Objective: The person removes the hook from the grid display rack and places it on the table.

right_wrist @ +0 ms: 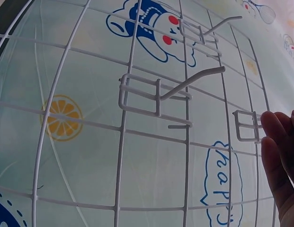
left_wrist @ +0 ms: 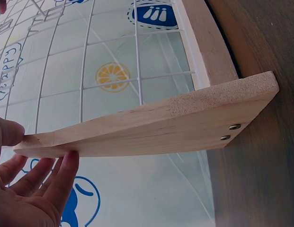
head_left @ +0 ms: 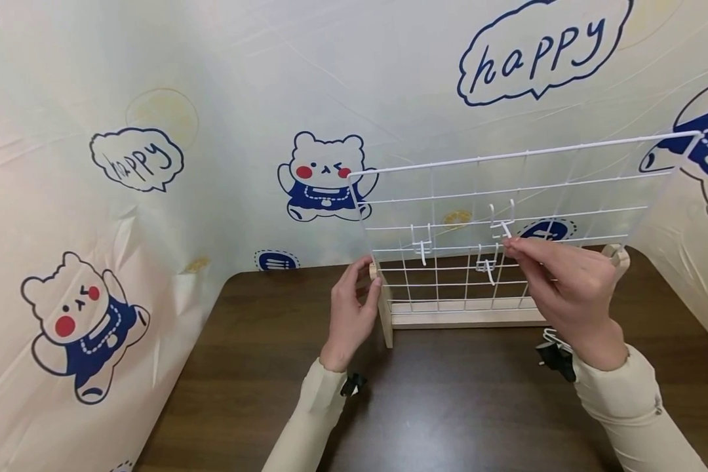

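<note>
A white wire grid panel stands upright in a light wooden stand. My left hand grips the top of the stand's left side piece, thumb on one edge and fingers on the other face. Between thumb and fingertips, my right hand pinches a white wire hook close against the grid, above its middle; the fingers cover the hook's tip. Two similar hooks hang on the wires: a left one and a lower middle one.
The stand rests on a dark brown wooden table. Behind it hangs a pale curtain printed with bears and speech bubbles. A black device with a white cable sits at my right wrist.
</note>
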The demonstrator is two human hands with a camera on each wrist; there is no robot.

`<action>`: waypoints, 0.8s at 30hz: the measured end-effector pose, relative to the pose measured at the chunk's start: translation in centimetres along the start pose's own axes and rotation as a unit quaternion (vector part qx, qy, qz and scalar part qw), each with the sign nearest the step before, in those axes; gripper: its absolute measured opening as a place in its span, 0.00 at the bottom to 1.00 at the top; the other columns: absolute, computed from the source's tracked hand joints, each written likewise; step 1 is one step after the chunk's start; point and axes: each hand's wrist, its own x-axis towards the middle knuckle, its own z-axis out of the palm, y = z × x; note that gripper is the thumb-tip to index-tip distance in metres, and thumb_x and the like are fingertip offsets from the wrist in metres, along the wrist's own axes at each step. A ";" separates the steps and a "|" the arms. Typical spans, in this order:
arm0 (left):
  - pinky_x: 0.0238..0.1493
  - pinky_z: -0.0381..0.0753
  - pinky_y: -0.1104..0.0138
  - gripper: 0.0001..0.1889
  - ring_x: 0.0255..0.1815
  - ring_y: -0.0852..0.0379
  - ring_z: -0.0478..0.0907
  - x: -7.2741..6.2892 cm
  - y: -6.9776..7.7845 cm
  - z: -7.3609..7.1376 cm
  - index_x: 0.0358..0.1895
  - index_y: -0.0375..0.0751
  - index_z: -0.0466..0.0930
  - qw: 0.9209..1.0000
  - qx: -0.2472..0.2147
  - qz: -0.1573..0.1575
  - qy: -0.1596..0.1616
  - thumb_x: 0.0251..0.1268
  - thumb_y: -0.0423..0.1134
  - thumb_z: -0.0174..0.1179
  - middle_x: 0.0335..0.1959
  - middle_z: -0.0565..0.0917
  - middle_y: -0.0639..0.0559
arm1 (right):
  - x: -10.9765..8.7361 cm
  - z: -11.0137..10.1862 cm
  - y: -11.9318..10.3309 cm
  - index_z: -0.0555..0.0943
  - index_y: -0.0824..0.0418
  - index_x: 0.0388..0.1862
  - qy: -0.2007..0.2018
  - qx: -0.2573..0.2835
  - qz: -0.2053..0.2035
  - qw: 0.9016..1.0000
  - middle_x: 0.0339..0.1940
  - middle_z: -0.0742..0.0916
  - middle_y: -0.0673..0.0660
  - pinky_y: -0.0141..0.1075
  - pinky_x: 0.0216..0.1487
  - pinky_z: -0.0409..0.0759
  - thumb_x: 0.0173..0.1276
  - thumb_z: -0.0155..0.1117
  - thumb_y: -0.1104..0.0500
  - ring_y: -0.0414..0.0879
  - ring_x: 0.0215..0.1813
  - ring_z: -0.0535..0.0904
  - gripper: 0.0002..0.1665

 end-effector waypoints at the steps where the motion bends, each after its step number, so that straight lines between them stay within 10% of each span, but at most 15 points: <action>1: 0.52 0.91 0.51 0.21 0.60 0.47 0.87 0.0 0.0 0.0 0.69 0.44 0.75 1.000 0.000 -0.001 0.000 0.77 0.37 0.61 0.62 0.84 0.40 | 0.0 0.0 0.0 0.91 0.68 0.34 0.000 0.002 0.000 1.000 0.30 0.92 0.68 0.11 0.51 0.74 0.77 0.65 0.48 0.39 0.37 0.91 0.24; 12: 0.52 0.91 0.51 0.20 0.60 0.47 0.87 0.0 0.0 0.0 0.69 0.44 0.75 1.000 0.002 -0.004 -0.001 0.77 0.37 0.61 0.62 0.84 0.43 | 0.1 -0.1 -0.1 0.91 0.70 0.35 -0.001 0.016 0.004 1.000 0.30 0.91 0.70 0.13 0.56 0.77 0.76 0.66 0.48 0.21 0.52 0.83 0.25; 24: 0.52 0.91 0.52 0.20 0.59 0.48 0.87 0.0 -0.3 0.1 0.68 0.45 0.76 1.000 0.002 -0.004 0.001 0.77 0.37 0.61 0.61 0.85 0.45 | -0.2 -0.6 0.2 0.91 0.69 0.35 -0.012 0.005 -0.002 1.000 0.29 0.91 0.68 0.11 0.52 0.75 0.77 0.65 0.47 0.30 0.41 0.89 0.25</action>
